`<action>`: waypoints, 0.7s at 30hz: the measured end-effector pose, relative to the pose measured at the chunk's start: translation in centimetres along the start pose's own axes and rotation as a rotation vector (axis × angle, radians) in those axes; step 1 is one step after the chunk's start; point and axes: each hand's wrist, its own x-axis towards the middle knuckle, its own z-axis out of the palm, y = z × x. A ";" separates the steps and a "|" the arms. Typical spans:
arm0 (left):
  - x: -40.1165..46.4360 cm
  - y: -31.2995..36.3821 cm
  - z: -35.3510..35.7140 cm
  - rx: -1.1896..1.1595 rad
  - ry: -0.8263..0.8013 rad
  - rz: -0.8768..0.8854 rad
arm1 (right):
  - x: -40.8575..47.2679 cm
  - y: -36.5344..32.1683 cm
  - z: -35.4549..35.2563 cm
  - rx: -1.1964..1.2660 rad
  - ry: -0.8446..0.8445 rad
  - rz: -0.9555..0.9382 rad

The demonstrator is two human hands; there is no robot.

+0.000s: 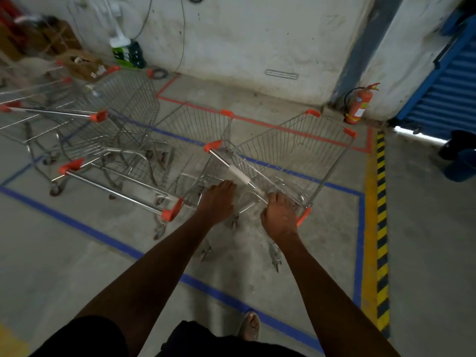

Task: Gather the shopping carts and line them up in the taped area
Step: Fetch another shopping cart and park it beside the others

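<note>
Shopping cart, wire, orange corner caps (291, 155): stands inside the blue tape rectangle (85, 229) on the concrete floor, basket nose over the red tape line (260, 122).
Right hand (279, 217): fingers curled closed around the cart's handle bar (231, 167) near its right end.
Left hand (217, 198): fingers bent loosely, resting at the cart's rear frame; actual grasp cannot be told.
Further carts (116, 140): clustered just left, one alongside.
Red fire extinguisher (358, 105): against the wall corner.

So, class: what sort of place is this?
Probably a store's basement or service bay: bare concrete wall, taped floor lines, shopping carts, a fire extinguisher and a blue roller shutter.
</note>
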 end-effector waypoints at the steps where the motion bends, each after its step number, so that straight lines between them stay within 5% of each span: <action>1: -0.8 -0.4 0.0 0.005 0.034 -0.013 | -0.3 -0.4 0.0 -0.011 0.009 -0.018; 9: -12.7 -3.2 -3.6 0.024 0.113 -0.085 | -4.6 -9.0 0.1 -0.079 0.046 -0.261; 21: -43.0 -13.5 -7.8 -0.091 0.143 -0.560 | -18.4 -33.1 4.0 0.196 0.012 -0.805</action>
